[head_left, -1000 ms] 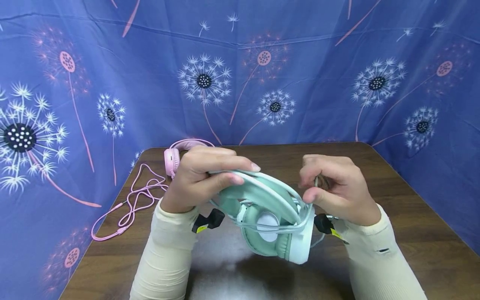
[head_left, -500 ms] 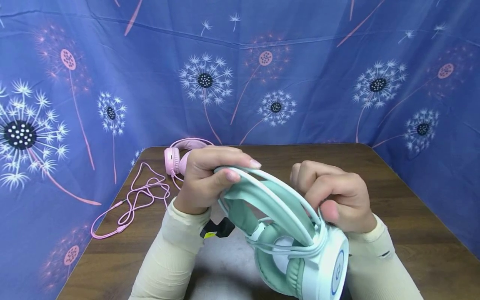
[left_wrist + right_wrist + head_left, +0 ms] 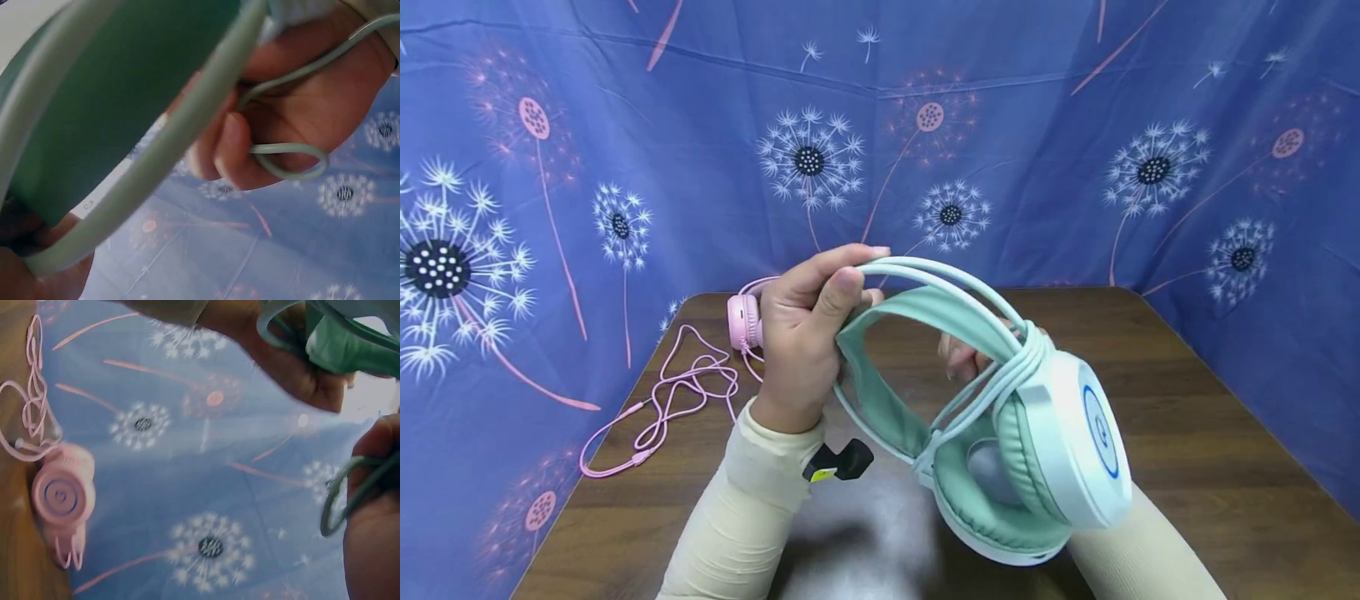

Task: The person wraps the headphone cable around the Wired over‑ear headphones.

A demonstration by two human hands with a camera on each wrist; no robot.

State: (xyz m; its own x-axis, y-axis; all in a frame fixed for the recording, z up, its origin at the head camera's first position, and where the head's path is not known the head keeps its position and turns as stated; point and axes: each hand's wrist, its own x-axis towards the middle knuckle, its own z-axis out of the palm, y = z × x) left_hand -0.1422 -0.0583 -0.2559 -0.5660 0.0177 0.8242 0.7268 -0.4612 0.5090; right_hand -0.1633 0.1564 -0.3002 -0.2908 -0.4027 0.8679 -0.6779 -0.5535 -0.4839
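Observation:
Mint-green headphones [image 3: 1033, 454] hang tilted above the table in the head view, ear cups low and to the right. My left hand [image 3: 801, 342] grips the far end of their headband [image 3: 925, 304] between thumb and fingers. Several turns of thin green cable [image 3: 1006, 375] wrap the band just above the ear cups. Behind the band, my right hand [image 3: 958, 357] is mostly hidden by the headphones. The left wrist view shows this right hand [image 3: 306, 106] with curled fingers holding the cable, a small loop [image 3: 325, 159] sticking out from them.
Pink headphones [image 3: 745, 321] stand at the back left of the brown wooden table [image 3: 1187, 433]. Their pink cable [image 3: 658, 417] lies in loose loops along the left side. A blue dandelion-print cloth [image 3: 1037, 150] hangs behind the table and at its sides.
The green headphones have come up and turned, their ear cups swinging to the right. My left hand has risen with the band. My right hand has passed from the right side to behind the headphones.

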